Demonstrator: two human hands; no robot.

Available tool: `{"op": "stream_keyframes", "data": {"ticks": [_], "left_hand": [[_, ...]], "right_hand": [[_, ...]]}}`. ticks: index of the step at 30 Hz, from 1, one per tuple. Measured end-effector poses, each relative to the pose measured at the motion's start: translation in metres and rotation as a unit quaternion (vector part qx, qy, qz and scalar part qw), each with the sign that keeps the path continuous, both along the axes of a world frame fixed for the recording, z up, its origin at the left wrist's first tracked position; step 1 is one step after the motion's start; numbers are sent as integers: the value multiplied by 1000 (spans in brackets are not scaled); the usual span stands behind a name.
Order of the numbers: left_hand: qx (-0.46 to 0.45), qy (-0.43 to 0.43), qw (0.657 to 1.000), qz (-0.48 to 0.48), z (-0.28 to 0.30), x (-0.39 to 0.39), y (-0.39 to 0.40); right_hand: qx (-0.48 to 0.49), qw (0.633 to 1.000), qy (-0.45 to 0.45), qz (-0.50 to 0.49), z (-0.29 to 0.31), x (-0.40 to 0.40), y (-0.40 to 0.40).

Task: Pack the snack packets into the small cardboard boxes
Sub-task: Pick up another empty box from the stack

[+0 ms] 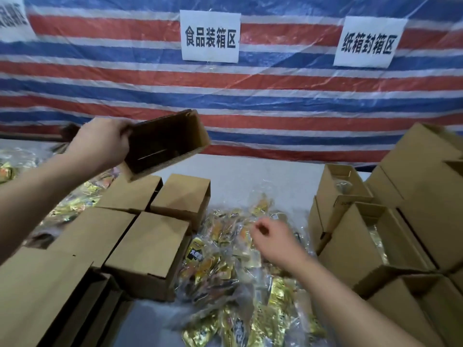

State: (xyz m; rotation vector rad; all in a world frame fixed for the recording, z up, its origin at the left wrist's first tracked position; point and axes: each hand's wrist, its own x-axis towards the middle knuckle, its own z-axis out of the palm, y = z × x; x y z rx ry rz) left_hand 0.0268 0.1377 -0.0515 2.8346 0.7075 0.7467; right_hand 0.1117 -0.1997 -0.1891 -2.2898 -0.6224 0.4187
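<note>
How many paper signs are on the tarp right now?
3: one at centre, one to its right, and one cut off at the top-left corner. More could lie outside the frame.

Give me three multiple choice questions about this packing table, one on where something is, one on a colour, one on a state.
1. Where is the pile of snack packets?
A. on the table between the box groups
B. on the floor
C. hung on the tarp

2. What colours are the tarp stripes?
A. green and yellow
B. red, blue and white
C. black and grey

3. What is the left hand doing?
A. resting flat on the table
B. holding an open cardboard box in the air
C. pinching a packet

Answers: 1 A, packets lie on the tabletop; 2 B, the stripes show so; 3 B, the box is raised, its opening towards the camera.
</note>
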Motion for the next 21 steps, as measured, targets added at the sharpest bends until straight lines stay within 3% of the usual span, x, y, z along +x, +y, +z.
{"op": "stream_keyframes", "data": {"ticks": [3, 6, 9, 13, 21], "left_hand": [[-84, 15, 995, -60, 23, -13, -53], [-129, 56, 977, -158, 19, -27, -105], [-160, 120, 953, -228, -8, -36, -150], [-206, 176, 927, -258, -64, -50, -199], [-296, 253, 888, -244, -171, -94, -253]], "right_hand": [[136, 982, -78, -106, 55, 16, -14], [228, 964, -99, -94, 97, 16, -38], [112, 985, -127, -14, 105, -1, -66], [-95, 985, -136, 45, 66, -38, -98], [-165, 980, -112, 0, -53, -105, -134]]}}
